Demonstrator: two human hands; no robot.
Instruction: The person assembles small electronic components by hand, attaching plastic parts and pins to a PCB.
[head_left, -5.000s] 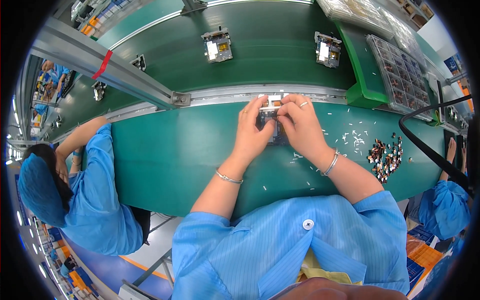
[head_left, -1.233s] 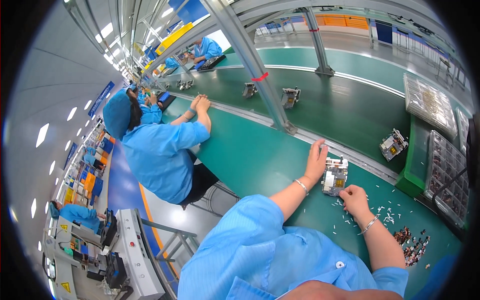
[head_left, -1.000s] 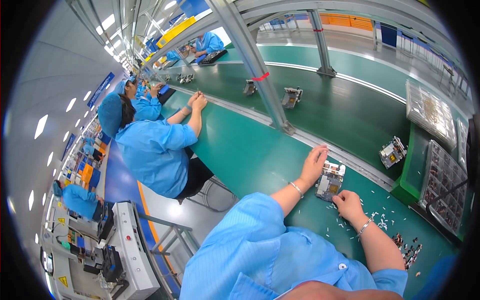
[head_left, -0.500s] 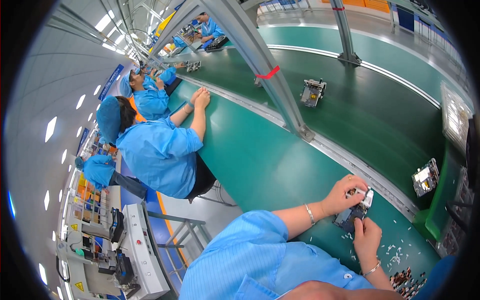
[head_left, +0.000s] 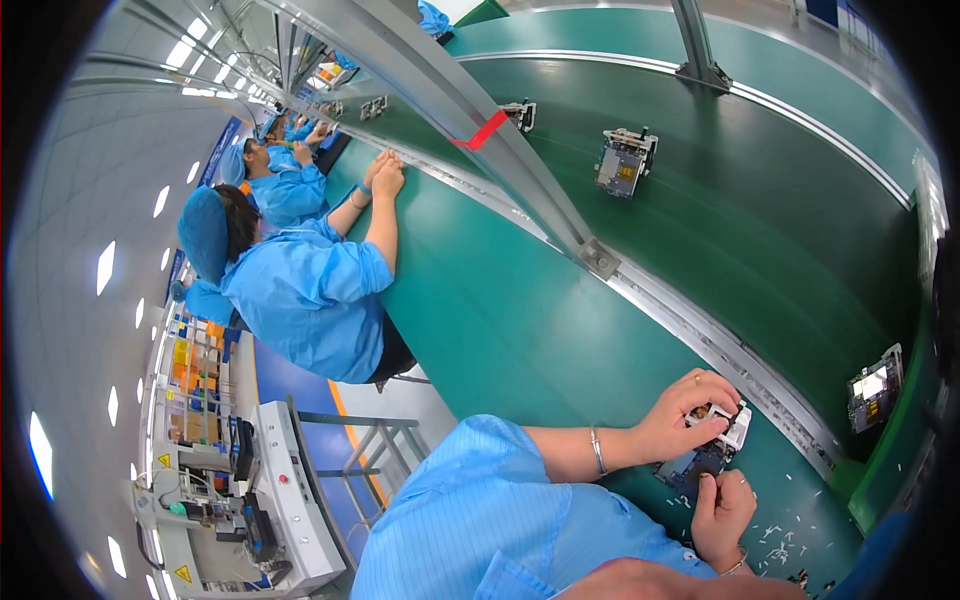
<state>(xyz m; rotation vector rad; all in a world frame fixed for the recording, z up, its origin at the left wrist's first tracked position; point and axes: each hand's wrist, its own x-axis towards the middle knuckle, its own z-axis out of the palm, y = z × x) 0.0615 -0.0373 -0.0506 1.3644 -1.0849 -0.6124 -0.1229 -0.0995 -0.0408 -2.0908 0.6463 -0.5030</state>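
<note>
While the green belt beyond carries other units past, the person keeps both hands on one small assembly point(head_left: 708, 452) at the near edge of the green desk point(head_left: 520, 320). It is a flat piece, dark at its lower end and white at its upper end, and it lies aslant, its long axis running from lower left to upper right, toward the metal rail point(head_left: 700, 335) that divides desk from belt. The left hand point(head_left: 688, 412) comes at it from the left and above, fingers curled over the white upper end and closed on it. The right hand point(head_left: 722, 505) sits just below, toward the person's body, fingertips pinched at the dark lower end; whether it grips the piece itself or some small part against it, I cannot tell. So the assembly lies between the two hands, touching both, the left hand covering more of it. Pale scraps point(head_left: 775, 535) are scattered on the desk just to the right of the right hand. Well apart, a co-worker in blue point(head_left: 300, 285) rests both forearms on the same desk.
</note>
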